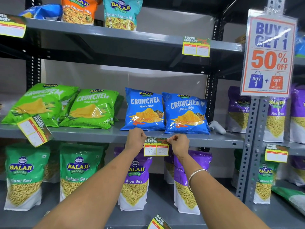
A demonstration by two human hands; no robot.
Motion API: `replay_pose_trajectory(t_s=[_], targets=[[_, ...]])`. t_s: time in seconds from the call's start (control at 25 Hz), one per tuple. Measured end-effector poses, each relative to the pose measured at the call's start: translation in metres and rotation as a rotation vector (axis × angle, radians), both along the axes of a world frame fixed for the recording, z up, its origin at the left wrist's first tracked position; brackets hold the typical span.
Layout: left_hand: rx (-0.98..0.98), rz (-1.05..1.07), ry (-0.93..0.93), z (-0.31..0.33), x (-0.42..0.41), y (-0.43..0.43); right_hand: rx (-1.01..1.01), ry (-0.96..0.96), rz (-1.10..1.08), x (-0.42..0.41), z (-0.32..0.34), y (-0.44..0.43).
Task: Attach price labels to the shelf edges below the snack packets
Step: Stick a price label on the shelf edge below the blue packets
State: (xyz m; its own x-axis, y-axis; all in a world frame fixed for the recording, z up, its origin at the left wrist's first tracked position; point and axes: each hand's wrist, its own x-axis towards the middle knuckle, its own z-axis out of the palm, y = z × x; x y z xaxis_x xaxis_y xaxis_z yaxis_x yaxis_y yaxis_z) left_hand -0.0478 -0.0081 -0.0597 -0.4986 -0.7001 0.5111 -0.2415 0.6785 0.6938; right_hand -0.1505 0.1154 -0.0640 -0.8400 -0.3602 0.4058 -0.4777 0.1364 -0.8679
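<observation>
Left hand point(135, 138) and right hand point(177, 142) pinch the top corners of the label point(156, 147) against the shelf edge point(99, 135), below the blue packets point(165, 111); advise levelling it, then pressing the top strip flat.

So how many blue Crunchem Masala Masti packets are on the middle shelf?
2. One stands above the left hand, the other beside it, above the right hand. More may be hidden behind them.
</observation>
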Motion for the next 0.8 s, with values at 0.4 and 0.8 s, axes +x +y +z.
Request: replay_pose_trajectory(t_s=[0.4,0.8], targets=[[-0.097,0.07,-0.065,0.004,-0.003,0.004,0.002,0.036,-0.072,-0.003,-0.002,-0.004],[-0.18,0.118,-0.28,0.016,0.0,0.004,0.21,0.137,-0.135,-0.009,0.004,0.001]])
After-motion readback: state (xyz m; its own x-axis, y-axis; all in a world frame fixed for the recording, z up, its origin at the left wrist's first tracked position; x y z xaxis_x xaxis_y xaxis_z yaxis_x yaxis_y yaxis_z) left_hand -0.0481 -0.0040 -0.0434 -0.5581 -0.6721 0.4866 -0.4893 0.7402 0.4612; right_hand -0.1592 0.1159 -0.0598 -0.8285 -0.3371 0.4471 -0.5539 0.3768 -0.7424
